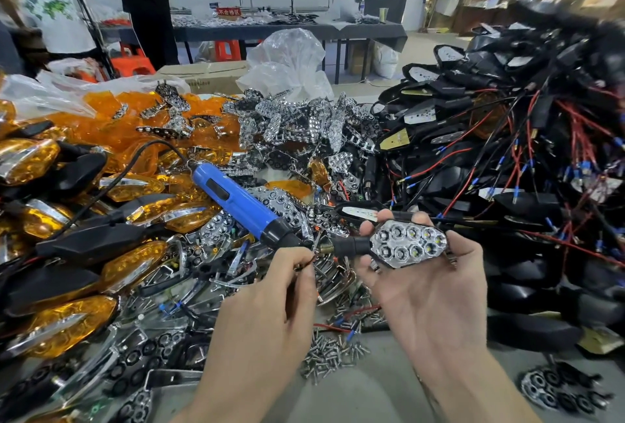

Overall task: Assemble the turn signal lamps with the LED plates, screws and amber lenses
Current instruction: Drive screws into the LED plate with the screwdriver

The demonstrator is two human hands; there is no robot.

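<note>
Chrome-faced lamp (409,246) lies reflector-up, gripped in your right hand (429,301), likely ready for screws (331,351); your left hand (270,304), at its nine o'clock, pinches its wires (306,262) clear.

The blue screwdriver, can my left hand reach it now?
Probably yes: the blue screwdriver lies uncovered, just beyond the left hand. That hand seems to pinch the lamp wires, so it must let go first.

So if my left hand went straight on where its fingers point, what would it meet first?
Likely the black stalk of the lamp in your right hand; the blue screwdriver tip sits close, depth unclear.
</note>
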